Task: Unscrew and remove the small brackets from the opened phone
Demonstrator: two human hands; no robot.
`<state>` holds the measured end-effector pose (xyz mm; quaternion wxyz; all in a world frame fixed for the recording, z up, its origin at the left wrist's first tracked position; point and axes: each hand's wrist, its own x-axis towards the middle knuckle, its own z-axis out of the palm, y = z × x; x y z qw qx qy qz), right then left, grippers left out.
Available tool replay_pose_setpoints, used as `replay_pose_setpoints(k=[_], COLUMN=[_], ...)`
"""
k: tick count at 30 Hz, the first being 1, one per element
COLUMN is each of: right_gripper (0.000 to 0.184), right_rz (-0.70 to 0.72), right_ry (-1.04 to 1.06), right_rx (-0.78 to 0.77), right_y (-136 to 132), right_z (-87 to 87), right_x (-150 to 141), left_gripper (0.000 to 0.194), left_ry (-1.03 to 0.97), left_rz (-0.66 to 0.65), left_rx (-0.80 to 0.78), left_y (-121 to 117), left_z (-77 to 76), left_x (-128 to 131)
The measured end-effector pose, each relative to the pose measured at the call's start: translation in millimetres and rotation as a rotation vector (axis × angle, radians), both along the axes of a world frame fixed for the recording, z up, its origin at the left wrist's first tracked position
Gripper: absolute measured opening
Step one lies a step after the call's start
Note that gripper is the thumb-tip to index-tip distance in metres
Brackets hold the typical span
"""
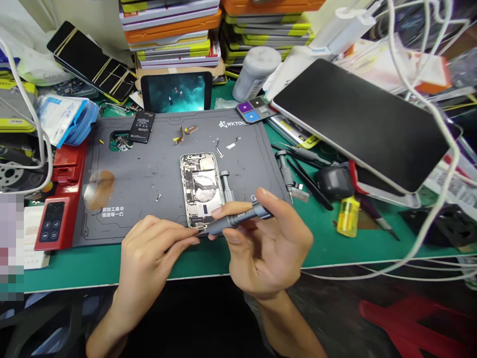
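Observation:
An opened phone (203, 189), its inner parts and a round coil showing, lies on the grey work mat (149, 174). My right hand (268, 243) is closed around a grey screwdriver (234, 220), index finger on its end cap, tip slanting toward the phone's bottom edge. Beside that tip, my left hand (152, 253) is closed in a pinch at the phone's lower edge; whatever lies between its fingertips is hidden. A second screwdriver (225, 184) rests on the mat along the phone's right side. Small metal pieces (231, 145) and a flex cable (179, 136) lie above the phone.
A black battery (142, 127) sits at the mat's upper left, near a propped phone playing video (177, 93). Left stands a red device (57, 219). To the right are a large black tablet (361, 122), tweezers (309, 184), a yellow bottle (348, 217) and white cables (428, 228).

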<state>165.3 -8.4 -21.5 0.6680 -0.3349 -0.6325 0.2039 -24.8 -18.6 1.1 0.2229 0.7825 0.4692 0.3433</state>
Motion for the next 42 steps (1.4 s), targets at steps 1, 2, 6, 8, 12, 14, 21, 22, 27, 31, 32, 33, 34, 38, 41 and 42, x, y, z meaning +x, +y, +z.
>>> replay_pose_setpoints(k=[1,2,6,8,12,14,21,22,27,31,32,33,34,38,41,42], right_gripper=[0.067,0.066,0.066,0.066,0.067,0.066,0.063,0.064,0.067,0.068,0.068,0.069,0.07,0.074,0.072,0.072], right_rz=[-0.005,-0.006,-0.004,-0.008,-0.005,-0.006,-0.082,-0.111,-0.255,-0.259,-0.248,-0.235,-0.221,-0.188,-0.181,-0.175], right_ry=[0.002,0.002,0.003,0.004,-0.006,-0.009,-0.019,-0.029,-0.121,-0.248,-0.273,-0.294,-0.315,-0.36,-0.353,-0.357], right_rx=[-0.006,-0.014,-0.029,-0.026,-0.023,-0.029,-0.037,-0.024,0.103,0.135,0.13,0.121,0.107,0.085,0.086,0.076], right_y=[-0.3,-0.6,-1.3,-1.4,-1.2,-1.5,-1.8,-0.9,6.4,9.0,8.9,8.5,8.0,7.1,8.1,8.4], right_z=[0.0,0.1,1.3,1.6,1.4,1.3,2.9,2.7,-2.4,-4.0,-3.5,-2.9,-2.2,-1.1,-1.6,-1.7], right_x=[-0.2,-0.4,-1.1,-1.2,-1.4,-1.5,0.8,1.3,0.4,-3.2,-3.8,-4.1,-4.1,-3.7,-4.1,-4.4], left_gripper=[0.008,0.008,0.008,0.008,0.008,0.008,0.008,0.008,0.006,0.011,0.014,0.016,0.019,0.024,0.024,0.023], left_ry=[0.001,0.001,0.002,0.003,0.008,0.007,0.01,0.008,0.004,-0.069,-0.093,-0.112,-0.125,-0.123,-0.097,-0.084], left_rz=[0.0,0.0,0.005,0.005,0.005,0.006,0.0,0.002,0.022,0.156,0.179,0.188,0.188,0.172,0.162,0.161], left_rx=[0.0,0.0,-0.004,-0.005,-0.005,-0.005,-0.012,-0.012,-0.033,-0.138,-0.164,-0.183,-0.195,-0.201,-0.175,-0.162], left_y=[-0.1,-0.3,-1.2,-1.5,-1.7,-1.8,-1.1,-0.7,-1.4,-6.7,-8.1,-9.2,-10.1,-10.8,-8.9,-8.2], left_z=[0.1,0.2,0.3,0.2,-0.1,0.0,-0.1,-0.2,1.4,3.4,3.4,3.2,2.8,2.1,3.1,3.5], left_x=[-0.1,-0.2,-0.5,-0.3,-0.2,-0.4,-0.2,0.1,2.4,2.2,1.7,1.2,0.6,-0.2,1.2,1.8])
